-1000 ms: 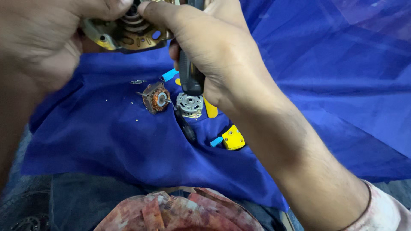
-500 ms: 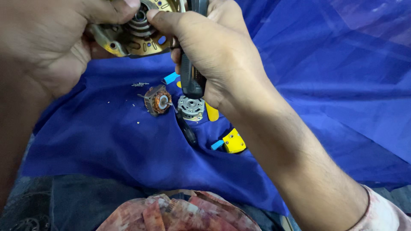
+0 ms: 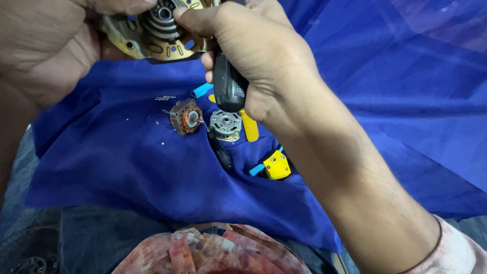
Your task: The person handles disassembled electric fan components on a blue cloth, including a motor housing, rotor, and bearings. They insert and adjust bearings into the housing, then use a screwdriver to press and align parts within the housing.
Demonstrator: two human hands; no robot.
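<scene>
Brass motor plate (image 3: 152,38) between both hands' fingers (image 3: 193,18)

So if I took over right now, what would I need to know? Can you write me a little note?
Left hand: holds the gold metal motor housing up.
Right hand: grips a black tool handle, thumb on the housing.
On the blue cloth: copper-wound core, silver end cap, small screws, yellow and blue plastic pieces.
Done: motor is apart.
Left: the housing is in hand, the parts loose.
</scene>
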